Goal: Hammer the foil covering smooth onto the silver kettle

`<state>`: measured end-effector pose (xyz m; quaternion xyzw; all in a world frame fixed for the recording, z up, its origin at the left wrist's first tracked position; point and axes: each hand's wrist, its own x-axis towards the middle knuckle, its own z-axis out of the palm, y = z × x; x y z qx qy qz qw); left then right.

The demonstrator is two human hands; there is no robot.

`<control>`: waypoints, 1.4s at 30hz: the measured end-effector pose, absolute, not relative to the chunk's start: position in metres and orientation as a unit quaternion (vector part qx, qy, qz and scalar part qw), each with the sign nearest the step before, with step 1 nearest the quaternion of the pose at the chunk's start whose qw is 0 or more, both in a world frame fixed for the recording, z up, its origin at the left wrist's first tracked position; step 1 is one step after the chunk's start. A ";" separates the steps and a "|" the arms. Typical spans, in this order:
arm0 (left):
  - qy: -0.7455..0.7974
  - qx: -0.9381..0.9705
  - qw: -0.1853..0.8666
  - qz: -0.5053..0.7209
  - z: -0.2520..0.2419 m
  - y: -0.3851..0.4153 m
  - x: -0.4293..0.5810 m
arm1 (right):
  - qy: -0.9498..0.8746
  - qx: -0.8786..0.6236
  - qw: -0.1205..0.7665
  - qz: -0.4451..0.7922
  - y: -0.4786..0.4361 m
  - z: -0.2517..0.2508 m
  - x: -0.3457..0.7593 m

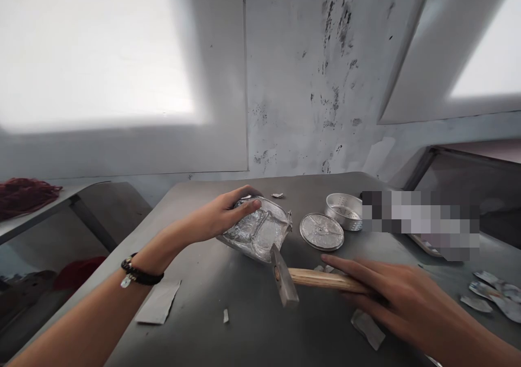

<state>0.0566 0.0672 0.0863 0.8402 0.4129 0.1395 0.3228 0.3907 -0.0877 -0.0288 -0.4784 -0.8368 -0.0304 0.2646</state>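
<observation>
My left hand grips the far left rim of a dented silver metal pot, thumb over its patterned, crumpled face. The pot is tilted, and its right edge is torn and jagged. In my right hand is a hammer with a wooden handle, the index finger stretched along it. The hammer's steel head is at the pot's lower right edge; whether it touches, I cannot tell. A round metal lid lies to the right of the pot, beside a perforated metal basket.
Torn metal scraps lie at the right of the grey table, with a loose piece near my right hand. A flat pale sheet piece sits at front left. A blurred patch covers things at right. Reddish strands rest on a left-hand table.
</observation>
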 end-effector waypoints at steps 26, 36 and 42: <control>0.367 0.871 0.287 0.153 0.092 0.059 0.055 | -0.830 -0.500 0.247 0.007 -0.085 -0.026 0.401; 0.365 0.879 0.263 0.160 0.092 0.051 0.059 | -0.794 -0.559 0.225 -0.085 -0.080 -0.021 0.423; 0.405 0.857 0.286 0.142 0.090 0.061 0.051 | -0.782 -0.548 0.218 -0.202 -0.075 -0.022 0.450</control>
